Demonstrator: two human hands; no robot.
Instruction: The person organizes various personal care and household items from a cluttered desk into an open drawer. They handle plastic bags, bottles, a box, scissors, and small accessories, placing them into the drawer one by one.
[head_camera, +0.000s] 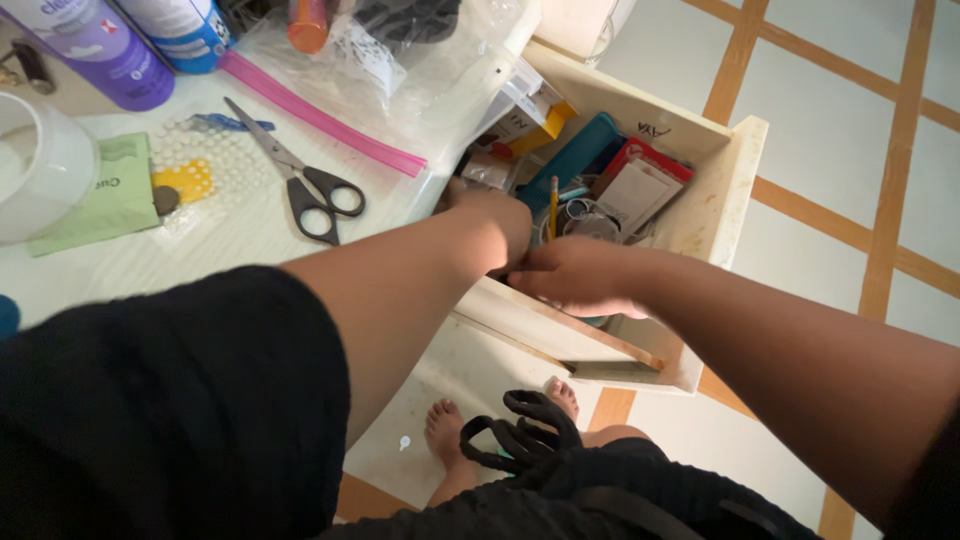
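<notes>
An open cream drawer (735, 170) sticks out from the counter, full of small clutter. Both my hands reach into it. My left hand (495, 215) is at the drawer's near-left side, its fingers hidden among the contents. My right hand (580, 275) is curled close beside it over the drawer's front part. A yellow pencil (553, 205) stands upright between the two hands; which hand holds it is unclear. A teal case (575, 158) and a red-edged card packet (640, 180) lie behind the hands.
On the counter lie black-handled scissors (300, 180), a clear zip bag with a pink seal (400, 70), a green pad (105, 195), a tape roll (35, 165) and a purple bottle (100, 50). Tiled floor (850, 120) and my bare feet (445, 430) are below.
</notes>
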